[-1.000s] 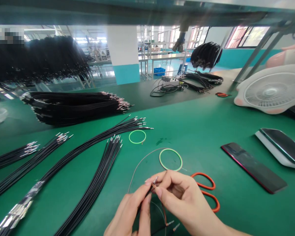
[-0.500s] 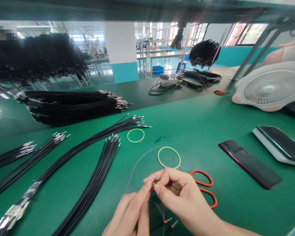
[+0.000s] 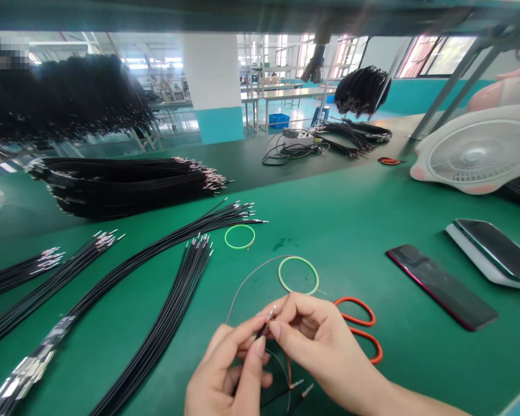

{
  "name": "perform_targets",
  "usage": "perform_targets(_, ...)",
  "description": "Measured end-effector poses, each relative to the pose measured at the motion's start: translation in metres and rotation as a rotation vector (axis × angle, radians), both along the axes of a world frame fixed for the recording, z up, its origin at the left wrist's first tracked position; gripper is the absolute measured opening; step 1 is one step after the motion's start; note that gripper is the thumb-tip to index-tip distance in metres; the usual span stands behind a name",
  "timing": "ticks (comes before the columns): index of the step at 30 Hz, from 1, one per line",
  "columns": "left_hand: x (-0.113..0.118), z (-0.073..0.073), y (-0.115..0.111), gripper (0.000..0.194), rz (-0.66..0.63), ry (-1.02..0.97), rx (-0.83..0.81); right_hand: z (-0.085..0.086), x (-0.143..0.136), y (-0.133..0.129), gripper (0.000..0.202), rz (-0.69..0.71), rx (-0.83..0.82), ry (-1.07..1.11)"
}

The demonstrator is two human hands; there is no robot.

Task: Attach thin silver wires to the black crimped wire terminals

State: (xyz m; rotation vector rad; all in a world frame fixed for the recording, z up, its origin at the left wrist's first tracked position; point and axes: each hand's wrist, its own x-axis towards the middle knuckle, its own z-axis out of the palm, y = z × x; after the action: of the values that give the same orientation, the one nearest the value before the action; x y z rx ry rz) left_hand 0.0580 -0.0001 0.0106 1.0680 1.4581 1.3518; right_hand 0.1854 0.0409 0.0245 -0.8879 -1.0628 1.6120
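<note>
Thumb and fingers of my left hand (image 3: 227,370) pinch a thin black cable (image 3: 262,330) whose silver tip points up and away. My right hand (image 3: 318,335) closes its thumb and forefinger at the tip end of this cable; the exact contact is partly hidden. Below the hands, more cable ends with silver tips (image 3: 307,391) lie on the green mat. A thin brownish wire (image 3: 248,281) curves from behind my left hand to a green ring-shaped coil (image 3: 298,293). Orange-handled scissors (image 3: 378,349) rest beside my right hand, their blades hidden.
Bundles of black cables (image 3: 156,335) spread over the left side, with a thick looped bundle (image 3: 125,185) behind. Another green ring (image 3: 240,247) lies mid-table. At right are a dark phone (image 3: 442,289), a second device (image 3: 498,248) and a white fan (image 3: 476,153).
My left fingers have shifted and spread around the cable, so more of its black length and silver tip shows. My right hand has barely moved.
</note>
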Motion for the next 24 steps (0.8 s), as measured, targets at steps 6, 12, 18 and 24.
perform_targets(6, -0.004, 0.008, 0.008, 0.029, -0.060, -0.175, -0.137, 0.000, 0.001, 0.003, 0.019, -0.012, 0.023, -0.070)
perform_targets(12, -0.002, 0.002, 0.012, 0.017, -0.036, -0.065, -0.025, -0.003, 0.000, 0.002, 0.019, 0.012, 0.036, -0.058)
perform_targets(18, 0.001, -0.005, 0.008, 0.018, -0.013, 0.235, 0.144, -0.006, -0.002, -0.002, 0.021, 0.040, 0.029, -0.003)
perform_targets(24, 0.002, -0.005, 0.006, 0.020, 0.013, 0.373, 0.232, -0.006, -0.003, 0.000, 0.022, 0.033, 0.018, 0.020)
